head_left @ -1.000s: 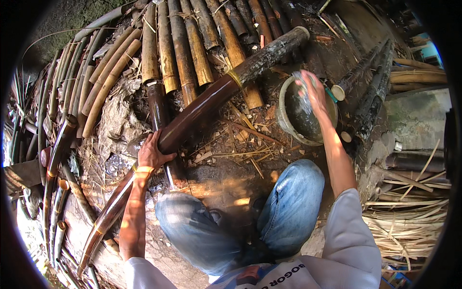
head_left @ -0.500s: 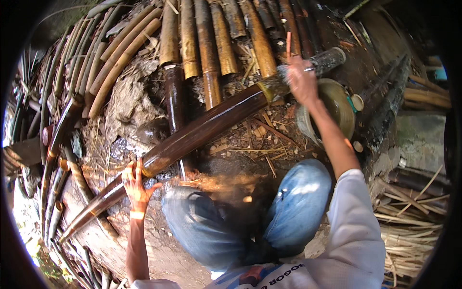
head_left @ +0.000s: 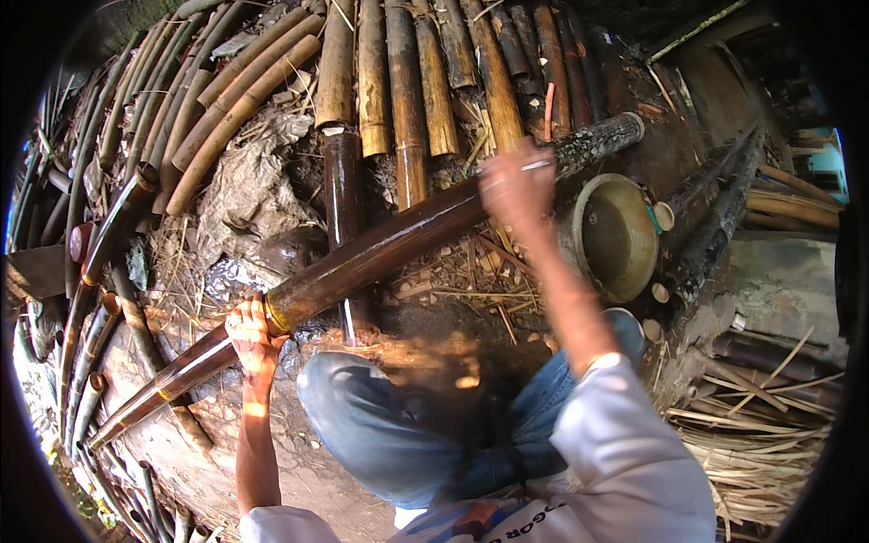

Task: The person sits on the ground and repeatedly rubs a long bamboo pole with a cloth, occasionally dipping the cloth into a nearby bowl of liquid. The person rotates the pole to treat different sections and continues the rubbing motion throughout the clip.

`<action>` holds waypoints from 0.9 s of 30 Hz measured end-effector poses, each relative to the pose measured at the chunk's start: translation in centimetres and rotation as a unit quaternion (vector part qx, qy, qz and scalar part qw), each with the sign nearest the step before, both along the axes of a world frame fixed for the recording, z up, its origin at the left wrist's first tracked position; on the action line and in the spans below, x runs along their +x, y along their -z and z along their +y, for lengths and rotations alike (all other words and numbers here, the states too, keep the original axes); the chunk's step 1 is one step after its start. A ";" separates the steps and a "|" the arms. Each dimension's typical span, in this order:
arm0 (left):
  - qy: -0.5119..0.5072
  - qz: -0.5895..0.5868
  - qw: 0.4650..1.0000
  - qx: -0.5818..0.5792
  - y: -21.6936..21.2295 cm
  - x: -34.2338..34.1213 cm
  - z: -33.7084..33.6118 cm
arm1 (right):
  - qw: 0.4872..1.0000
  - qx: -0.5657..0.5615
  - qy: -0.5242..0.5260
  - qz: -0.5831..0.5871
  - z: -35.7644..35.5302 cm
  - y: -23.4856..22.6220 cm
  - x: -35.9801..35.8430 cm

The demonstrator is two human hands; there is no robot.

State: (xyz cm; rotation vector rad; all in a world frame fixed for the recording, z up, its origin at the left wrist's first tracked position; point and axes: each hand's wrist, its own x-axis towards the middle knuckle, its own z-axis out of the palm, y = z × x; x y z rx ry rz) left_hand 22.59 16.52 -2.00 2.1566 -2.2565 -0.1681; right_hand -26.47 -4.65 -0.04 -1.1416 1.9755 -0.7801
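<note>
A long, wet, dark brown bamboo pole (head_left: 376, 249) lies slantwise before me, from lower left up to the right, where its end is mottled grey. Near a pale joint, my left hand (head_left: 255, 335) grips it, fingers over the top and thumb along the near side. Farther up the pole, my right hand (head_left: 519, 185) is at its upper surface, smeared by motion. A bright glint shows at its fingers; whether they hold a tool I cannot make out. Under the pole, a second dark wet bamboo piece (head_left: 343, 195) runs crosswise.
A round basin (head_left: 578, 226) with cloudy liquid stands right of my right forearm. Cut bamboo lengths (head_left: 372, 86) lie in a row beyond the pole. More bamboo poles (head_left: 231, 113) are stacked at left. Thin split strips (head_left: 751, 443) pile up at right. Chips litter the ground.
My right hand has moved left and nearer along the pole, from near its mottled end. My left hand stays by the joint, its fingers drawn closer around the pole. My right knee has shifted.
</note>
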 end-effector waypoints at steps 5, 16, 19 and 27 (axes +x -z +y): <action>-0.043 -0.029 0.997 -0.056 0.8 -2.4 2.3 | 0.924 0.047 -0.260 0.277 -4.4 0.1 -8.8; 0.003 -0.020 0.990 -0.138 1.4 -2.3 2.6 | 0.902 -0.020 -0.137 0.410 -0.9 -2.9 -5.3; -0.023 -0.014 0.990 -0.140 1.3 -2.5 2.0 | 0.902 -0.008 -0.162 0.399 -3.2 -1.7 -8.2; 0.064 0.019 0.997 0.045 0.2 2.6 -4.3 | 0.851 -0.287 -0.417 0.141 6.7 4.8 13.9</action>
